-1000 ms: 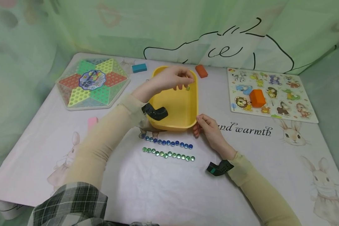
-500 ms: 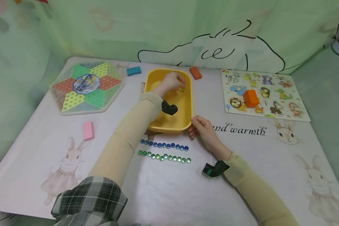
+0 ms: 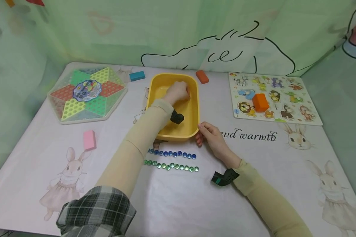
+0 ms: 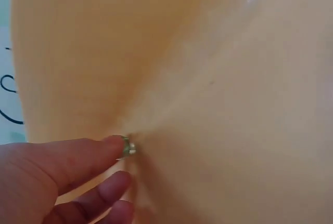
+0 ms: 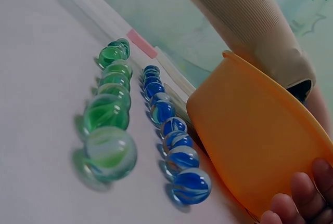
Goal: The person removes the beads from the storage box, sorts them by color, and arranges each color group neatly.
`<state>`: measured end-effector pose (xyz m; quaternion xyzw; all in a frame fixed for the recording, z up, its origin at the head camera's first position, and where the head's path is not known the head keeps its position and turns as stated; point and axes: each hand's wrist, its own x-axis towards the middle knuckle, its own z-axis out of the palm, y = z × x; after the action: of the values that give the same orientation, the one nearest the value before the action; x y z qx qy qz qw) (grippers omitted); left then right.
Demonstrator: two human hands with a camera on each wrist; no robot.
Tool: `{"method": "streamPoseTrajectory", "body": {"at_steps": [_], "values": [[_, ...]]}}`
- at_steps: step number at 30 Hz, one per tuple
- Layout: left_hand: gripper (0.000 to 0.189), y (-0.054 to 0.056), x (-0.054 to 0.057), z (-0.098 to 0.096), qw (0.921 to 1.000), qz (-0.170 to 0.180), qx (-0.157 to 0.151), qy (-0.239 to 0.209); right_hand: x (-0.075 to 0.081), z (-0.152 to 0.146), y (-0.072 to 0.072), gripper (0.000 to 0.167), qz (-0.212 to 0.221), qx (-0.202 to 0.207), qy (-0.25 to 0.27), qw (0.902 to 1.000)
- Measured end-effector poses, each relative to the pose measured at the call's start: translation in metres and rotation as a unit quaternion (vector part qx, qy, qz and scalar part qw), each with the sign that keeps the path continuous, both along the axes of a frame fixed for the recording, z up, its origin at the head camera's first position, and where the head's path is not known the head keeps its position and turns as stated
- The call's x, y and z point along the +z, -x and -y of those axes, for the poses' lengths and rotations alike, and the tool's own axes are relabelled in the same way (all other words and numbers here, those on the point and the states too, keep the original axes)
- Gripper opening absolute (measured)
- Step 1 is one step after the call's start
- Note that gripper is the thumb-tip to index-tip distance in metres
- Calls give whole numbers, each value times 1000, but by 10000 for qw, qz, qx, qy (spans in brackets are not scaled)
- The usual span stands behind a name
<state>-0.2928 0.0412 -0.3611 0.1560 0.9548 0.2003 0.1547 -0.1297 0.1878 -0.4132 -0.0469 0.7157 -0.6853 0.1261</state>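
Observation:
My left hand [image 3: 178, 91] reaches down inside the yellow plastic tray [image 3: 182, 137]. In the left wrist view it pinches a clear green marble [image 4: 127, 147] at the fingertips, close to an inner corner of the tray. At the tray's near right corner, my right hand [image 3: 212, 138] holds the rim, thumb at the top edge. Its curled fingers [image 5: 302, 195] show against the outer wall in the right wrist view. Before the tray lie a row of blue marbles [image 3: 175, 154] and, nearer me, a row of green marbles [image 3: 177, 166].
A Chinese checkers board [image 3: 87, 95] lies at the back left, with a pink block [image 3: 89, 140] before it. Blue [image 3: 137, 76] and red [image 3: 202, 77] blocks flank the tray's far end. An orange block [image 3: 260, 102] rests on an animal puzzle board [image 3: 307, 95] at right.
My left hand has come down from above the tray's far part into it, still pinching the marble. The right hand stays at the corner. The head view has shifted slightly.

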Motion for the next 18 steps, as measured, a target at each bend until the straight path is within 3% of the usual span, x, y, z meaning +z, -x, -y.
{"method": "streamPoseTrajectory", "body": {"at_steps": [5,9,14,18], "values": [[28,-1,18,7,9987,211,-468,25,-1,1,1,23,-19,-47,20,10000],[32,-6,39,21,9950,544,-764,-354,-1,1,2,23,-54,-92,57,9999],[16,-21,56,44,9878,792,-810,-1069,-1,1,2,25,-93,-78,89,9999],[22,-37,63,68,9759,925,-645,-1868,-1,1,2,25,-113,-49,113,9999]]}}
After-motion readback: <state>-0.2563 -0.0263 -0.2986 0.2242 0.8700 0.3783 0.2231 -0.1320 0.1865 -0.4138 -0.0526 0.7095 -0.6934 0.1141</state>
